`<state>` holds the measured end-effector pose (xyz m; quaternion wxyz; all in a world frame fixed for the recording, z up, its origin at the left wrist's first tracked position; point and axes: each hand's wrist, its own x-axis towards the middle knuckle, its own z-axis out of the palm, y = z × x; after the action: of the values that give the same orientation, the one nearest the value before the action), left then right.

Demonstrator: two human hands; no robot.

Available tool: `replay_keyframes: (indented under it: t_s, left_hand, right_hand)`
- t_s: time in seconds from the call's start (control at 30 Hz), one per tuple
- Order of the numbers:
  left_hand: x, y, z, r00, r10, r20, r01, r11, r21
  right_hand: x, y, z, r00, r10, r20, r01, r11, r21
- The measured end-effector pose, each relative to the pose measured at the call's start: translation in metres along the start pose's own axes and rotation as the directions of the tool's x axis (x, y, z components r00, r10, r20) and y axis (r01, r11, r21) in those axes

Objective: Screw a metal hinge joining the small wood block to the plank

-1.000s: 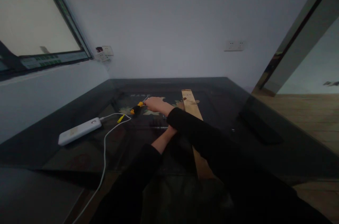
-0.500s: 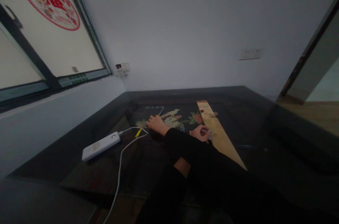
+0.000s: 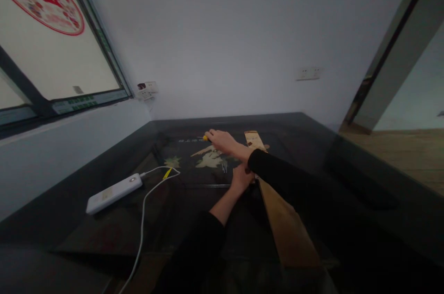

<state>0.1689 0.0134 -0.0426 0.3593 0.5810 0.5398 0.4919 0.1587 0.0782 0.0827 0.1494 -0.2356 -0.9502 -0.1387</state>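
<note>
One yellow tool [image 3: 205, 138] sits in the curled right hand [image 3: 224, 142] over the table [image 3: 173, 210], likely a picking-up step needing a snug grip, while I can't tell how open the left hand [image 3: 240, 179] by the wooden board [image 3: 284, 224] is, or what it holds.

1. Board [image 3: 287, 234]: wood, light tan, matt, darker patches near the far end.
2. Tabletop [image 3: 189, 208]: dark, smooth, glossy, with reflections; material unclear.
3. Power bank [image 3: 114, 193]: white plastic look, smooth.
4. Cable [image 3: 142, 220]: white, smooth, plastic-like sheath.
5. Screwdriver [image 3: 205, 138]: yellow plastic-looking handle part, thin metallic shaft.
6. Sleeves [image 3: 277, 171]: black cloth, matt.
7. Wall [image 3: 222, 44]: pale, smooth, matt.
</note>
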Motion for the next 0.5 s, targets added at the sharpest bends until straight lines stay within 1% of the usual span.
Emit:
replay_keyframes:
  t_s: [0.03, 0.07, 0.13, 0.2, 0.27, 0.3, 0.37, 0.4, 0.43, 0.5]
  left_hand:
    - [-0.001, -0.001, 0.002, 0.999, -0.002, -0.032, 0.002, 1.0, 0.01]
    - [-0.002, -0.001, 0.003, 0.999, -0.005, -0.051, 0.006, 1.0, 0.02]
    - [-0.003, -0.001, 0.006, 0.999, -0.026, -0.044, 0.026, 1.0, 0.014]
    - [-0.004, 0.0, 0.006, 0.999, -0.029, -0.032, 0.029, 1.0, 0.007]
    - [-0.004, 0.001, 0.006, 0.999, -0.003, -0.038, 0.003, 1.0, 0.007]
    - [-0.004, 0.001, 0.006, 0.999, 0.008, -0.031, -0.008, 1.0, 0.002]
    - [-0.004, 0.0, 0.005, 1.0, 0.013, -0.025, -0.014, 0.999, -0.037]
    - [-0.005, 0.0, 0.004, 0.999, 0.007, -0.032, -0.009, 0.998, -0.06]
    - [-0.005, 0.0, 0.004, 1.0, -0.005, -0.027, 0.003, 0.997, -0.076]
    - [-0.005, 0.0, 0.004, 1.0, -0.018, -0.022, 0.016, 0.996, -0.09]
  right_hand:
    - [-0.019, 0.008, -0.007, 0.997, 0.075, -0.01, -0.075, 0.997, 0.018]
    - [-0.039, 0.016, -0.013, 0.993, 0.121, -0.017, -0.12, 0.992, 0.03]
    - [-0.085, 0.033, -0.02, 0.976, 0.215, -0.037, -0.214, 0.976, 0.029]
    - [-0.134, 0.05, -0.02, 0.95, 0.309, -0.044, -0.308, 0.951, 0.042]
    - [-0.181, 0.066, -0.014, 0.916, 0.398, -0.055, -0.393, 0.916, 0.077]
    - [-0.203, 0.072, -0.01, 0.894, 0.443, -0.065, -0.436, 0.895, 0.097]
    - [-0.238, 0.08, -0.001, 0.821, 0.564, -0.089, -0.551, 0.823, 0.136]
    - [-0.251, 0.082, 0.003, 0.784, 0.613, -0.092, -0.597, 0.787, 0.154]
    - [-0.26, 0.083, 0.006, 0.753, 0.652, -0.085, -0.635, 0.754, 0.168]
    - [-0.269, 0.081, 0.01, 0.705, 0.706, -0.059, -0.69, 0.704, 0.169]
